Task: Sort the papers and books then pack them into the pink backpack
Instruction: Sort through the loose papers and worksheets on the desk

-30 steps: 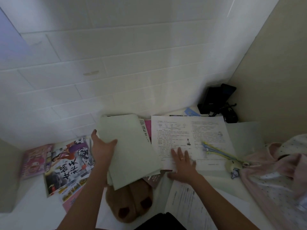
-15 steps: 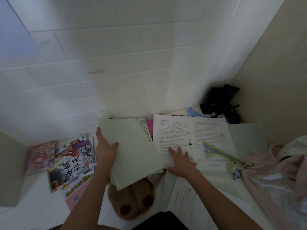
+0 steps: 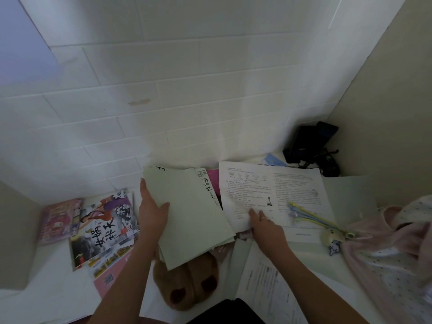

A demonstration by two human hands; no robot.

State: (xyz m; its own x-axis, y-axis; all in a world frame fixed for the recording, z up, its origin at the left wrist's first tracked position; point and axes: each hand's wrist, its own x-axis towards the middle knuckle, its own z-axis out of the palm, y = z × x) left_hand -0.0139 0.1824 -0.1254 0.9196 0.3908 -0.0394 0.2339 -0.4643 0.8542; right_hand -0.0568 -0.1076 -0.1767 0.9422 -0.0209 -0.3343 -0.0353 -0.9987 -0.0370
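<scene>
A: Papers (image 3: pixel 191 213), a pale green stack of flat, smooth rectangular sheets, tilted up off the counter (image 3: pixel 46 298) in the left hand (image 3: pixel 153 212) — thumb curled over the top face, fingers underneath, gripping the left edge.

B: And the right hand (image 3: pixel 266 226)?

A: Palm down, fingers out straight, pressing on the near left corner of a printed worksheet (image 3: pixel 273 195) lying flat, just right of the stack. Thin white paper, that corner curling up a little.

B: The pink backpack (image 3: pixel 392 249)?

A: Soft, dotted fabric, slumped at the right edge, touching the worksheet's far side. Slim yellow and blue pens (image 3: pixel 311 216) lie across the sheet beside it.

B: Books?

A: Glossy illustrated books (image 3: pixel 102 228), overlapping, on the left, just beside the left wrist. A brown plush toy (image 3: pixel 187 281), rounded and fuzzy, sits under the stack's near corner.

B: Room to move?

A: Tight. Tiled wall (image 3: pixel 187 101) close behind, a side wall at right, bare counter only at near left.
</scene>
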